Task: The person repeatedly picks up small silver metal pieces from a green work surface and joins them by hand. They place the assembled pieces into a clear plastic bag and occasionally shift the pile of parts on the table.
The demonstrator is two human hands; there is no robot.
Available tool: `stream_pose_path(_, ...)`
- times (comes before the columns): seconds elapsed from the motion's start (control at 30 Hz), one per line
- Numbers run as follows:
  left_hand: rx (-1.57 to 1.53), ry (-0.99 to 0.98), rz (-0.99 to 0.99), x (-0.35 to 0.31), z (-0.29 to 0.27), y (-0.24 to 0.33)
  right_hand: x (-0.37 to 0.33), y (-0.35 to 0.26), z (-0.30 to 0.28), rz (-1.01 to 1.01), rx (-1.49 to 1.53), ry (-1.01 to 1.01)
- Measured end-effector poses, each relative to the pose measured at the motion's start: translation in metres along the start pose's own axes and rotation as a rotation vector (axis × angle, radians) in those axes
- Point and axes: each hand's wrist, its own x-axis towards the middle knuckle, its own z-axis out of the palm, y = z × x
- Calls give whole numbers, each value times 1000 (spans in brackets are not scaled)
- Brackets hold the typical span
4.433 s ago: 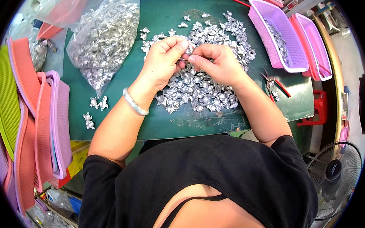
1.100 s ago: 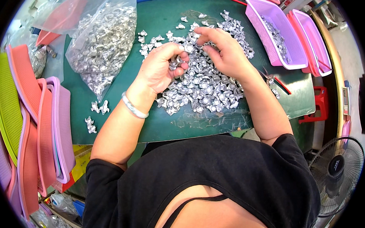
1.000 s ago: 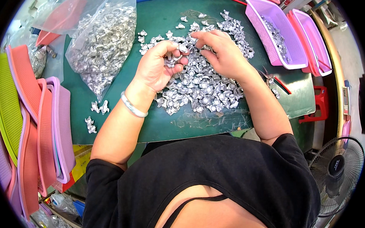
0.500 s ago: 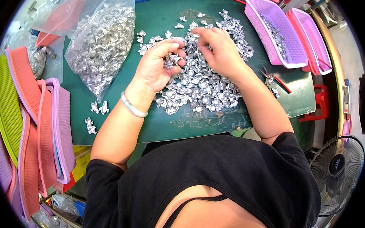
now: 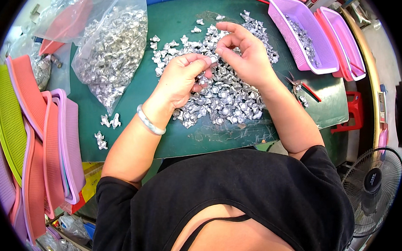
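Over a heap of small silvery cast metal pieces (image 5: pixel 229 99) I hold both hands close together. My left hand (image 5: pixel 183 79), with a pale bangle at its wrist, pinches one small metal piece (image 5: pixel 214 61) between thumb and forefinger. Its other fingers curl under, and what they may hold is mostly hidden. My right hand (image 5: pixel 247 56) hovers just right of that piece, thumb and forefinger apart, with nothing visible between them. Whether its thumb tip touches the piece I cannot tell.
A clear bag (image 5: pixel 113 57) full of like pieces lies left on the green table (image 5: pixel 166 145). Loose pieces (image 5: pixel 101 140) sit below it. Right are a purple basket (image 5: pixel 289 36) with pieces and red-handled cutters (image 5: pixel 304 87). Stacked baskets (image 5: pixel 69 144) line the left; a fan (image 5: pixel 371 181) stands lower right.
My left hand has turned from palm-up to a pinch on one piece and moved slightly right. My right hand has lifted off the heap, its fingers spreading.
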Motion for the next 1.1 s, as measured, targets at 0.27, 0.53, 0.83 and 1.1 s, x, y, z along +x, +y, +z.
stream_pose_path(0.27, -85, 35, -19, 0, 0, 3, 1, 1, -2, 25, 172, -36)
stream_pose_path(0.53, -193, -34, -66, 5, -9, 2, 0, -2, -3, 30, 241, -55)
stream_pose_path(0.83, -267, -38, -126, 4, -8, 5, -1, -3, -2, 14, 312, -56)
stream_pose_path(1.1, -156, 67, 30, 2, -2, 4, -1, -2, -2, -18, 240, -74)
